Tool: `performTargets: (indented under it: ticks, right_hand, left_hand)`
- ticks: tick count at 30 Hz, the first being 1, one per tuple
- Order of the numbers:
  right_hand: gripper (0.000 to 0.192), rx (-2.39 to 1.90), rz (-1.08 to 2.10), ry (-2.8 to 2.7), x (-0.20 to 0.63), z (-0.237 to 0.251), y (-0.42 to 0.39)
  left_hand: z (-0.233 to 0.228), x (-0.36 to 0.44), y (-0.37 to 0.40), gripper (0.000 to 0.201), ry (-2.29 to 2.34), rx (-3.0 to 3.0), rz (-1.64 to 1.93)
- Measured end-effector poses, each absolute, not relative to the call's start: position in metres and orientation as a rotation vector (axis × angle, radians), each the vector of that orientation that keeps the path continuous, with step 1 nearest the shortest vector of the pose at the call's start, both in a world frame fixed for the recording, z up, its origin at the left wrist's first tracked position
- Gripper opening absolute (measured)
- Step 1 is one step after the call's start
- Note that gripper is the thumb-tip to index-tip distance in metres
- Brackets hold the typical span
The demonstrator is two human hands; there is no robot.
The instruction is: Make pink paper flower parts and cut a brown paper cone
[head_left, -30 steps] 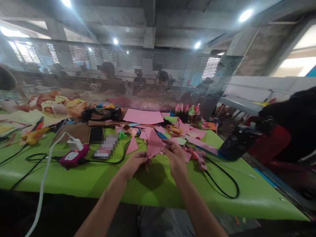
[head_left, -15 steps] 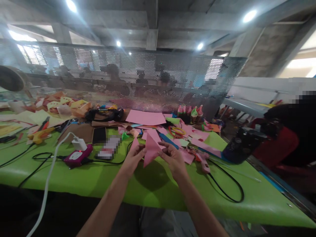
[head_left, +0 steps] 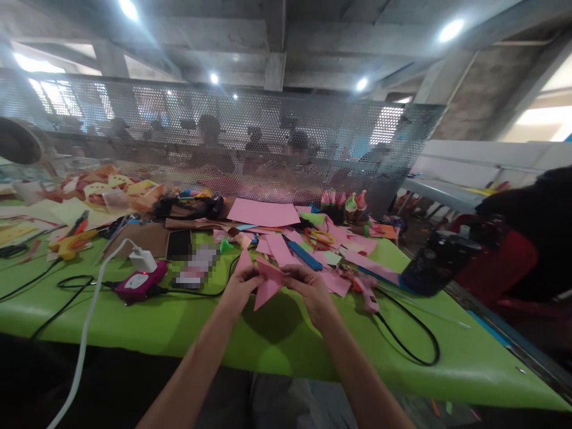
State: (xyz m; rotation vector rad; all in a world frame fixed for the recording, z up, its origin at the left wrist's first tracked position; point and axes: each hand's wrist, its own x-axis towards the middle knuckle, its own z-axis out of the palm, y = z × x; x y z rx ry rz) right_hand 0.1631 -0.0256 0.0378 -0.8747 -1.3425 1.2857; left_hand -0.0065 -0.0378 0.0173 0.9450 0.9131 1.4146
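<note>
A folded piece of pink paper [head_left: 268, 285] is held up between my two hands, just above the green table [head_left: 187, 325]. My left hand [head_left: 241, 287] pinches its left side, and a pointed pink flap rises behind those fingers. On the other side, the thumb and fingers of my right hand [head_left: 308, 287] are closed on the paper's right edge. Pink sheets and strips and a blue tool [head_left: 304, 255] lie right behind my hands. How the paper is folded inside my grip is partly hidden by the fingers.
A pink glue gun [head_left: 369, 296] with a black cord lies to the right, near a dark bottle [head_left: 435, 262]. To the left are a purple power socket [head_left: 140, 283], a phone [head_left: 179, 245] and a yellow glue gun [head_left: 74, 244]. A perforated metal screen [head_left: 250, 140] stands behind.
The folded pink paper has turned and sunk slightly, so its upper point sits lower. My right hand has shifted a little left and its fingers have closed in on the edge.
</note>
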Motion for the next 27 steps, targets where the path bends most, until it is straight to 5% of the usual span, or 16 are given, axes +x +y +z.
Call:
performTargets:
  ticks: [11,27]
  right_hand:
    - [0.011,-0.898,1.139,-1.491,0.1622,0.0419,-0.0273]
    - [0.021,-0.886,0.628,-1.784,0.1632,0.0367,-0.0257]
  left_hand:
    - [0.0204,-0.0058,-0.0455,0.028,0.806,0.885,1.236]
    - [0.0193,-0.0066,-0.0444,0.043,0.817,0.906,1.132]
